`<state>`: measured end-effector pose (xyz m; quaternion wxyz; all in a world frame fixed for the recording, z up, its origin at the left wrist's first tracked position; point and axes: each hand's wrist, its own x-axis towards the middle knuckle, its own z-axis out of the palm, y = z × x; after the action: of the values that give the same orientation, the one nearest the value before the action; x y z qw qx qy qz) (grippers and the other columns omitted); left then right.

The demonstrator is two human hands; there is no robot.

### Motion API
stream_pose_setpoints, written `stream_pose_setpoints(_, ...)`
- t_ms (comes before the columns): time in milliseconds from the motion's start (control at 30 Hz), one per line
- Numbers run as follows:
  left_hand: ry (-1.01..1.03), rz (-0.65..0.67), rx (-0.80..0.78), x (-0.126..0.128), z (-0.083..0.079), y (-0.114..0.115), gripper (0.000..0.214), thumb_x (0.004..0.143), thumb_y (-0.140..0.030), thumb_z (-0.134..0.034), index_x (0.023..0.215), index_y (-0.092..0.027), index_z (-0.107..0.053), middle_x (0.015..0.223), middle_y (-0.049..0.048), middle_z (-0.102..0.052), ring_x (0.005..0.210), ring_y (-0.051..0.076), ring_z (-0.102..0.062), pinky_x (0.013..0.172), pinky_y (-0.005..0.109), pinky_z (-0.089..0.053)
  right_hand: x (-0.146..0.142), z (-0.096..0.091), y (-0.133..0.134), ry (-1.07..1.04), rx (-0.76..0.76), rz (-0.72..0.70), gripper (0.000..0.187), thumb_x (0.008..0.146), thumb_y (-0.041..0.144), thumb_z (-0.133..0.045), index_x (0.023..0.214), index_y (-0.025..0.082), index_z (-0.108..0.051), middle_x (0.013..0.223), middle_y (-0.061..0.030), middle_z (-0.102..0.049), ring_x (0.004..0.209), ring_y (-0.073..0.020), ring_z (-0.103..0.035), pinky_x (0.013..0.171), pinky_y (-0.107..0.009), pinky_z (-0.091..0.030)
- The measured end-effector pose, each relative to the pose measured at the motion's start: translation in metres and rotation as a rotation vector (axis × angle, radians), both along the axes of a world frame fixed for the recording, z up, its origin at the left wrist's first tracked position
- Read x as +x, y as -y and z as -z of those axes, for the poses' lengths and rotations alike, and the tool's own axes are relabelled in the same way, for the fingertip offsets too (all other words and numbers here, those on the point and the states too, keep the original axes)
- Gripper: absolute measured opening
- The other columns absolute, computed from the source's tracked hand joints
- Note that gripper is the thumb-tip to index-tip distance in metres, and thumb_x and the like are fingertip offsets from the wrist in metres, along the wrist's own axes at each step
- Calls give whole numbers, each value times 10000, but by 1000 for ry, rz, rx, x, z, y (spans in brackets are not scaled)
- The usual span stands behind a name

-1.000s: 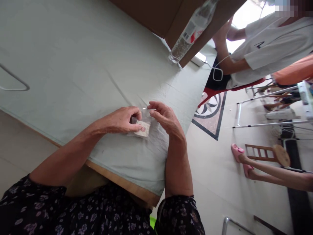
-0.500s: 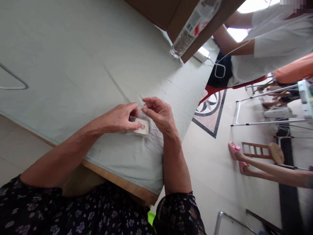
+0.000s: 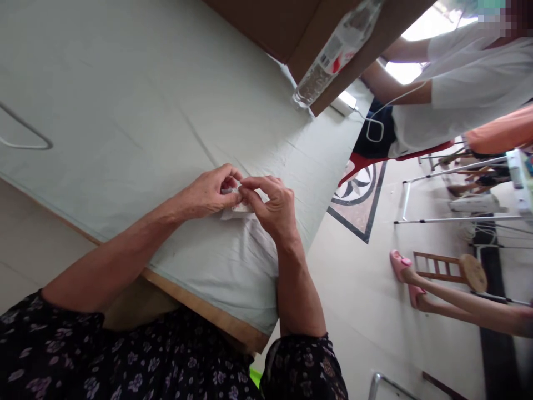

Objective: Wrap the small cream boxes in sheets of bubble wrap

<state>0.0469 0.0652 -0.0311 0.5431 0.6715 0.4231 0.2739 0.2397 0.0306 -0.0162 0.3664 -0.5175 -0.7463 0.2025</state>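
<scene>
A small, flat, whitish rectangular piece (image 3: 242,208) with a pinkish figure on it is held low over the table corner, mostly covered by fingers. My left hand (image 3: 206,191) pinches it from the left between thumb and curled fingers. From the other side my right hand (image 3: 275,203) meets the left fingertips at the piece's upper edge. Its thumb and index finger are pressed together; anything between them is too small to make out. Loose, thin clear or white material shows around the piece's lower edge.
A pale cloth covers the table (image 3: 137,100). Toward the far right are a cardboard box (image 3: 266,22), a clear plastic bottle (image 3: 328,61) and a white block with a cable (image 3: 345,103). A person in white (image 3: 458,94) sits beyond; a wooden stool (image 3: 472,272) stands right.
My right hand has come left and slightly down, so its pinched fingers now meet my left fingertips. The piece has tilted and is more hidden. The view has shifted slightly.
</scene>
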Motion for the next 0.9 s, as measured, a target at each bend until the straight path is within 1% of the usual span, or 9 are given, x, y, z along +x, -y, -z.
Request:
stream_pose_setpoints(133,12,99,-27,-2,-9,-2,336,858,-485,-657,1028,-196,-633,952,39,-727,901,202,-669,796,326,-510,9,-10,18,205,-11,-138,299,975,302,-699,1271,285,-736,1198,-46,-824,1170,-268,-736,1073,-469,-496)
stream_pose_setpoints(200,4,137,-43,-4,-12,-3,335,877,-469,-638,1062,-189,-641,980,45,-742,913,204,-678,813,328,-517,12,-9,30,294,4,-171,507,955,333,-721,1451,280,-629,1351,-79,-773,1368,-318,-645,1135,-515,-462)
stream_pose_setpoints(267,-48,148,-35,-7,-13,-4,340,878,-453,-632,1085,-185,-662,998,48,-742,916,206,-673,809,325,-512,11,-1,40,364,47,-143,589,966,320,-695,1535,270,-550,1428,-96,-734,1462,-330,-575,1170,-534,-438)
stream_pose_setpoints(367,-89,159,-20,-9,-10,-8,416,829,-405,-655,1176,-176,-680,1099,73,-737,957,213,-669,830,331,-516,4,18,47,394,124,-45,492,1029,249,-573,1521,271,-562,1405,-95,-748,1441,-296,-604,1177,-509,-436)
stream_pose_setpoints(467,-20,174,-31,-11,-5,-12,668,782,-363,-670,1422,-183,-597,1264,102,-720,975,200,-673,850,328,-520,-4,34,45,348,171,20,418,1050,241,-525,1457,272,-614,1342,-93,-778,1379,-287,-655,1150,-495,-455)
stream_pose_setpoints(567,5,226,-29,-12,-5,-14,802,795,-356,-666,1560,-185,-499,1220,89,-750,904,174,-663,834,306,-505,-7,43,42,313,192,53,373,1049,264,-537,1407,263,-644,1309,-98,-793,1356,-294,-674,1134,-496,-458)
stream_pose_setpoints(700,-37,266,5,-14,-11,-14,762,820,-355,-663,1550,-179,-536,1127,69,-775,863,160,-644,809,284,-488,-7,47,44,271,223,72,336,1051,278,-534,1367,247,-645,1292,-112,-797,1338,-291,-690,1126,-491,-459)
stream_pose_setpoints(767,-61,264,3,-15,-13,-13,730,820,-364,-671,1520,-183,-575,1137,72,-779,886,171,-654,824,292,-496,-6,47,47,229,218,81,373,1031,332,-562,1392,256,-612,1309,-124,-784,1327,-311,-691,1133,-521,-456)
stream_pose_setpoints(900,-52,238,-36,-14,-13,-12,729,804,-379,-697,1502,-192,-598,1255,109,-766,1016,217,-687,924,339,-521,-1,46,54,44,255,176,650,969,449,-588,1571,286,-403,1478,-162,-661,1407,-374,-608,1164,-619,-428)
